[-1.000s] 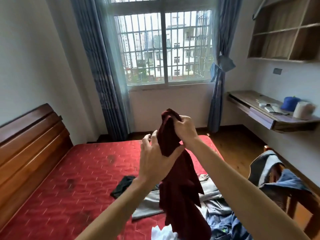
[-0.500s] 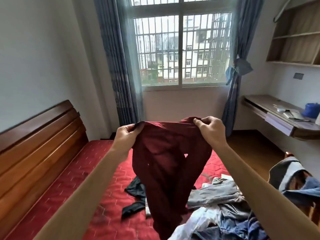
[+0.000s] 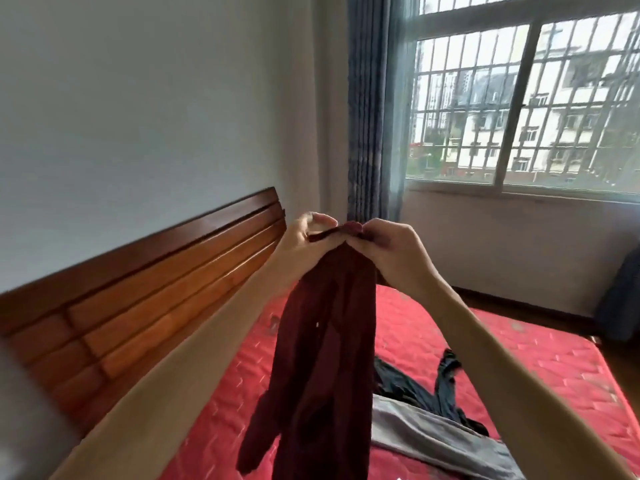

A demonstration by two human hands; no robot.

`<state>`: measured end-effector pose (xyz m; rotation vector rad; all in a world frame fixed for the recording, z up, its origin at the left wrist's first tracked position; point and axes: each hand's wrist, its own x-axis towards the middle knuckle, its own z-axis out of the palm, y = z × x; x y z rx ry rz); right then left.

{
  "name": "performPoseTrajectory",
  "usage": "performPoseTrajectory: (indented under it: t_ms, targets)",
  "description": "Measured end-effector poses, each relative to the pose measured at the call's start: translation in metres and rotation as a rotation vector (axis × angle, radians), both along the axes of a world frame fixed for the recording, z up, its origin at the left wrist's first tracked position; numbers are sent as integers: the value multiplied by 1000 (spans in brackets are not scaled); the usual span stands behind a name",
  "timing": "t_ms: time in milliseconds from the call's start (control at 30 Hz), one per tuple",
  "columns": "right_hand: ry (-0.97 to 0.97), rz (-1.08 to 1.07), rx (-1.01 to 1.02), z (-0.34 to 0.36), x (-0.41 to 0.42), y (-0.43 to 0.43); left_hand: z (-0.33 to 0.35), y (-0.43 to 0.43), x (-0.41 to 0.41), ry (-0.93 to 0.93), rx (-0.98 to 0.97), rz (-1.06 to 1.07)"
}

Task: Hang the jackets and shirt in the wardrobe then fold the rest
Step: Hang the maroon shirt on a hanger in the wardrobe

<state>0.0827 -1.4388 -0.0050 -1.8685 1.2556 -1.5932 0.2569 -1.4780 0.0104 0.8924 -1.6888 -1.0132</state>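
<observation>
Above the red quilted mattress [image 3: 485, 358] of the bed, you hold one dark maroon cloth garment [image 3: 325, 358] up in the air with both hands. Your left hand [image 3: 301, 247] pinches its top edge between thumb and fingers. Your right hand [image 3: 391, 258] has its fingers curled round the bunched top just beside it. The two hands are close together, nearly touching, and a small knot of maroon cloth shows between them.

From that grip the garment hangs straight down in long folds. It splits into two hanging parts: one ends at the lower left over the mattress, the other runs out of the bottom of the view. You cannot tell whether either part touches the mattress. One small pale speck shows on the front of the cloth.

Two more garments lie on the mattress to your right, partly behind your right forearm. One is a crumpled black garment [image 3: 415, 386] with a strip sticking up at its far side; whether that strip is a separate piece you cannot tell. The other is a light grey garment [image 3: 433, 434], spread flatter and nearer to you, its far edge touching the black one.

To your left stands one wooden headboard [image 3: 138, 289] of horizontal planks against a pale wall [image 3: 156, 98]. One blue-grey curtain [image 3: 370, 116] hangs in the corner beside one barred window [image 3: 526, 109], of which two panes are in view. A dark shape at the right edge is too blurred to name.
</observation>
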Motion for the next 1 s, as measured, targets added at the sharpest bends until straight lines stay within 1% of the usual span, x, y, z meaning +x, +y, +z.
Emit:
performPoseTrajectory:
  t_ms: [33,67,100,167,200,300,400,433,500,567,667,733,800,900,1000]
  targets:
    - [-29,32,-19,4,7,-4,-6,3,13,26,58,-12]
    - [-64,54,-26,8,15,-7,-16,5,25,5,114,-32]
    - [-112,78,-25,12,22,-12,-26,10,34,-62,141,-42]
    - [-234,120,-5,23,31,-19,-47,20,48,-230,123,7]
    - [-279,123,4,30,32,-22,-56,26,54,-271,121,36]
    - [-321,113,13,40,26,-37,-72,37,77,-251,227,138]
    - [-225,38,52,30,16,-51,-72,48,105,-194,287,269]
    - [-169,9,74,22,13,-57,-69,54,113,-167,281,315]
    - [3,-3,121,4,7,-62,-60,72,124,-104,227,417]
    - [170,74,183,-13,6,-59,-48,93,132,-51,160,522]
    - [343,275,233,-37,21,-47,-31,125,139,-125,93,626]
    - [386,463,217,-50,42,-35,-21,144,140,-181,85,696]
    - [338,624,200,-62,66,-20,-11,163,143,-233,70,719]
    - [188,782,205,-70,96,3,5,197,152,-286,85,723]
    - [202,891,130,-77,125,16,22,239,170,-312,106,767]
